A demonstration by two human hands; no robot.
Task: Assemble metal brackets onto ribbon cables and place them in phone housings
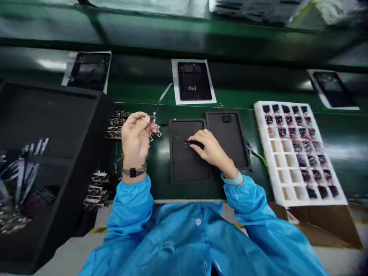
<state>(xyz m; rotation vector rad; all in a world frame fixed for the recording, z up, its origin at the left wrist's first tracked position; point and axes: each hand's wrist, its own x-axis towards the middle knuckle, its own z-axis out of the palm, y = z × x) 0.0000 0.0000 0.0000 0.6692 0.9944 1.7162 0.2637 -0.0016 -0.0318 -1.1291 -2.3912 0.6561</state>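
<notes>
My left hand point(134, 135) is raised over the green bench, thumb and fingers pinched on a small circuit board point(154, 122). A thin grey ribbon cable point(164, 96) sticks up from beside that board. More small metallic parts point(156, 131) show just past the fingertips; whether the hand holds them too I cannot tell. Over the left black tray point(189, 174), my right hand point(209, 147) has thumb and fingers bent close together near several tiny parts point(186, 145). What lies between those fingertips, if anything, is too small to make out.
Right of it lies a second black tray point(230, 147) holding a small black piece point(227, 118). Green-handled pliers point(257, 154) separate it from a white foam tray point(277, 168) of black parts with red wires. Stacked boards point(117, 124) and a black bin point(86, 153) stand left.
</notes>
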